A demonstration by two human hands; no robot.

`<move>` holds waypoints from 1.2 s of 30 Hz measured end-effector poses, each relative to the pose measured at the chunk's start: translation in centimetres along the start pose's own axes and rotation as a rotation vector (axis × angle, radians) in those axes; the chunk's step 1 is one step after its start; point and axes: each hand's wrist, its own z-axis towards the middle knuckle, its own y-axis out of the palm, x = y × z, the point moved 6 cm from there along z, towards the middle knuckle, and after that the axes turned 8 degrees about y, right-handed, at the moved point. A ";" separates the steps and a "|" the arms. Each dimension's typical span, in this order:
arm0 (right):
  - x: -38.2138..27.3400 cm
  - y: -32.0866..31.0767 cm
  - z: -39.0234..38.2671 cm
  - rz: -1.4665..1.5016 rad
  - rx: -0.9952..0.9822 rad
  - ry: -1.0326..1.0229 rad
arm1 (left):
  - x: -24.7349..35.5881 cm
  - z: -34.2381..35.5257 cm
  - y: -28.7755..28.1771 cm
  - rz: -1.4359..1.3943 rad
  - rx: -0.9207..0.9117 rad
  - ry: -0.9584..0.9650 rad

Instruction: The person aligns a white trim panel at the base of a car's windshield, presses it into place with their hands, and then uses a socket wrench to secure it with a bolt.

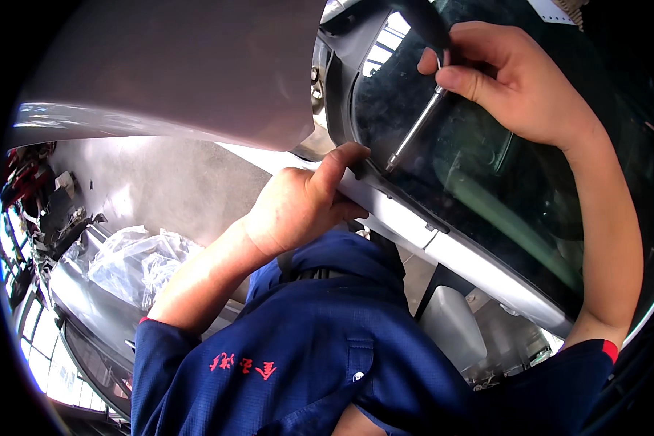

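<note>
My right hand (498,80) is closed, thumb and fingers pinching a long tool near the top of its silver shaft (417,127). A black part (423,23) rises above the fingers; whether it belongs to the tool I cannot tell. The shaft slants down to the left over the dark car glass (479,145), its tip at the black trim strip (407,198) along the glass edge. My left hand (305,196) is closed around the pale body edge beside that tip. Its index finger or thumb presses the trim; the remaining fingers curl underneath, partly hidden.
A large grey body panel (189,65) overhangs at upper left. Along the glass runs a silver-white frame (487,275), close to my body. Crumpled clear plastic (142,261) lies on a silver part at left, near jumbled dark parts (51,203). A grey-white mirror-shaped piece (450,327) sits lower right.
</note>
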 end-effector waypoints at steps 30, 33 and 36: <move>-0.2 0.8 -1.4 -0.025 0.097 -0.260 | -0.4 -0.4 0.8 0.034 -0.026 -0.075; 0.4 0.5 -1.1 0.011 0.089 -0.137 | 0.0 -0.2 0.5 0.031 -0.045 -0.072; 0.2 0.5 -0.1 -0.079 0.051 -0.084 | -0.2 -0.4 0.6 0.027 -0.034 -0.057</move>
